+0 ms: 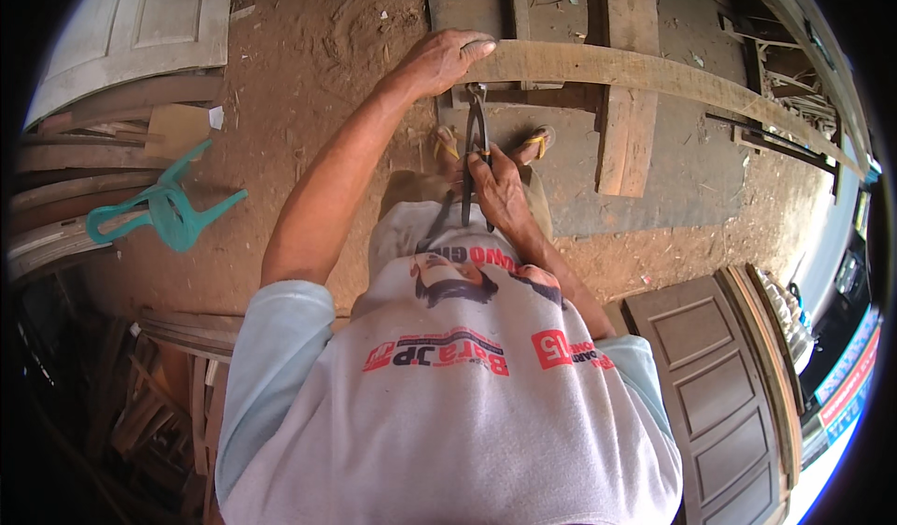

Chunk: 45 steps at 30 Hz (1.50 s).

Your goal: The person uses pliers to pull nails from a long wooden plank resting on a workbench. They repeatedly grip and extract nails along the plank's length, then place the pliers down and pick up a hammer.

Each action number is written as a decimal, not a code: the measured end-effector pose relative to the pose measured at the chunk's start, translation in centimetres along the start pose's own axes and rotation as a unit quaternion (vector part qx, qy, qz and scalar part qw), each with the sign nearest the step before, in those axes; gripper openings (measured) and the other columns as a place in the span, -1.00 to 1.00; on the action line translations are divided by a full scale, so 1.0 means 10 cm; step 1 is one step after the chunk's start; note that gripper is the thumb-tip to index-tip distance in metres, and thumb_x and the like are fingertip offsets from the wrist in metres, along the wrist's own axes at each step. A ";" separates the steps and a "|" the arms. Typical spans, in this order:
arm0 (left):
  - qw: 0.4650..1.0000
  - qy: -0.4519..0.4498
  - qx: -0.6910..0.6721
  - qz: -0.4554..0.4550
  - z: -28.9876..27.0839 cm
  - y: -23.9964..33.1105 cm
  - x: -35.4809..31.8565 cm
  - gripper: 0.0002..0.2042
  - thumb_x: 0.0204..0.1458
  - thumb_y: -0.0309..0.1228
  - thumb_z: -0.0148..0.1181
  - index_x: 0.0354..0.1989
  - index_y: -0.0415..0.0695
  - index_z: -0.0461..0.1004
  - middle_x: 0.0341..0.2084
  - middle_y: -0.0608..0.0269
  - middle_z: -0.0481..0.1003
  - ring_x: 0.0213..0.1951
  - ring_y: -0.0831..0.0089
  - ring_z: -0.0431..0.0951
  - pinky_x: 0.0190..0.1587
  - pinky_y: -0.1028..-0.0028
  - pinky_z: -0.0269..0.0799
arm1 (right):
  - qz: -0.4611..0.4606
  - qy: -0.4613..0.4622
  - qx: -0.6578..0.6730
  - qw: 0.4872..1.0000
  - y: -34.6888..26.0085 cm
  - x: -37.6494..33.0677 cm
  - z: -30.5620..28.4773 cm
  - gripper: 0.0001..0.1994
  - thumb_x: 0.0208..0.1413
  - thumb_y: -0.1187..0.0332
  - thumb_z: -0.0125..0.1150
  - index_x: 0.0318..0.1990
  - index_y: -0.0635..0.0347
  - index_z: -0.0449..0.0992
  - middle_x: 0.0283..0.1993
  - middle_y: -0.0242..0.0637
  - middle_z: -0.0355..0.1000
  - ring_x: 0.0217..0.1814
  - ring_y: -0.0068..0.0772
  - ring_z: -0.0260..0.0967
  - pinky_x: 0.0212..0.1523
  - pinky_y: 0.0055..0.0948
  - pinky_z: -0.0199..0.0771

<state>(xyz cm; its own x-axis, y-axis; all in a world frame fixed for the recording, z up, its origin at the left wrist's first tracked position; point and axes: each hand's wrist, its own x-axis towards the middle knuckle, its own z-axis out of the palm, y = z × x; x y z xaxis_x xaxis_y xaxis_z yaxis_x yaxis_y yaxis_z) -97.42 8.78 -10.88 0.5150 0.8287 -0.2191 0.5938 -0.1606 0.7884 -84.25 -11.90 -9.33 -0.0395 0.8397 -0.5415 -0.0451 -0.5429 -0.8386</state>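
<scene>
A long wooden plank (561, 62) stretches away to the right, its left end in front of me. My left hand (439, 62) is closed over that end, thumb lying along the top. My right hand (501, 187) grips a pair of dark metal pincers (477, 119) by the handles, below the plank. The jaws point up and meet the plank's near edge, close beside my left fingers. Whether the jaws bite on a nail is too small to tell.
A wide board (628, 142) lies crosswise under the plank. To the left stands a green plastic stool (173, 209) near stacked boards (65, 193) and a white door panel (140, 21). A brown panelled door (719, 385) is at the lower right. My sandalled feet (534, 144) are just below the plank.
</scene>
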 end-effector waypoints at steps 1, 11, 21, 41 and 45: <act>1.000 -0.003 -0.005 -0.007 -0.01 0.01 -0.01 -0.45 0.39 0.11 0.05 0.22 -0.11 0.60 0.12 -0.07 0.63 0.17 -0.04 0.61 0.25 0.13 0.49 | -0.008 0.001 0.008 1.000 0.04 0.01 0.00 -0.69 0.48 0.26 -0.05 0.02 0.40 0.43 -0.40 -0.13 0.56 -0.33 -0.26 0.62 -0.24 -0.29 0.61; 0.998 -0.042 -0.028 -0.042 -0.08 0.12 -0.02 -0.42 0.40 0.12 0.05 0.27 -0.12 0.57 0.22 -0.03 0.58 0.29 0.04 0.54 0.34 0.14 0.42 | -0.016 0.011 -0.076 0.997 -0.04 0.02 -0.13 -0.67 0.46 0.15 0.04 -0.17 0.29 0.41 -0.47 -0.33 0.41 -0.48 -0.45 0.38 -0.41 -0.37 0.43; 0.998 -0.040 -0.035 -0.034 -0.05 0.06 0.01 -0.42 0.39 0.14 0.06 0.26 -0.11 0.59 0.20 -0.06 0.59 0.25 0.04 0.57 0.30 0.14 0.46 | -0.054 -0.005 -0.092 0.994 0.21 0.11 -0.10 -0.61 0.52 0.21 0.01 0.19 0.42 0.45 -0.15 -0.16 0.62 -0.17 -0.37 0.60 -0.09 -0.40 0.60; 0.999 -0.024 -0.025 -0.031 -0.01 0.05 -0.02 -0.42 0.39 0.14 0.05 0.26 -0.09 0.58 0.23 -0.02 0.57 0.29 0.03 0.54 0.35 0.17 0.42 | -0.022 0.012 -0.185 0.982 0.07 0.07 -0.16 -0.64 0.43 0.39 -0.04 0.26 0.42 0.39 -0.40 0.18 0.48 -0.25 0.32 0.52 -0.11 0.06 0.49; 0.999 -0.017 -0.032 -0.034 0.01 0.04 0.00 -0.43 0.39 0.12 0.06 0.26 -0.12 0.58 0.22 -0.03 0.58 0.27 0.03 0.55 0.33 0.16 0.43 | -0.118 0.025 -0.301 0.946 -0.03 0.08 -0.46 -0.74 0.42 0.35 0.01 0.04 0.42 0.43 -0.34 0.29 0.51 -0.18 0.40 0.51 -0.09 0.08 0.47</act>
<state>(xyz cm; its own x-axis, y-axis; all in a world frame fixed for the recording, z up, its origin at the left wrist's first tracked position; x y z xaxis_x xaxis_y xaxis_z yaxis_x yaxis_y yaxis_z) -97.14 8.71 -10.63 0.4972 0.8172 -0.2916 0.5874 -0.0697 0.8063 -79.65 -11.00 -9.76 -0.0519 0.9444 -0.3248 0.5310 -0.2493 -0.8098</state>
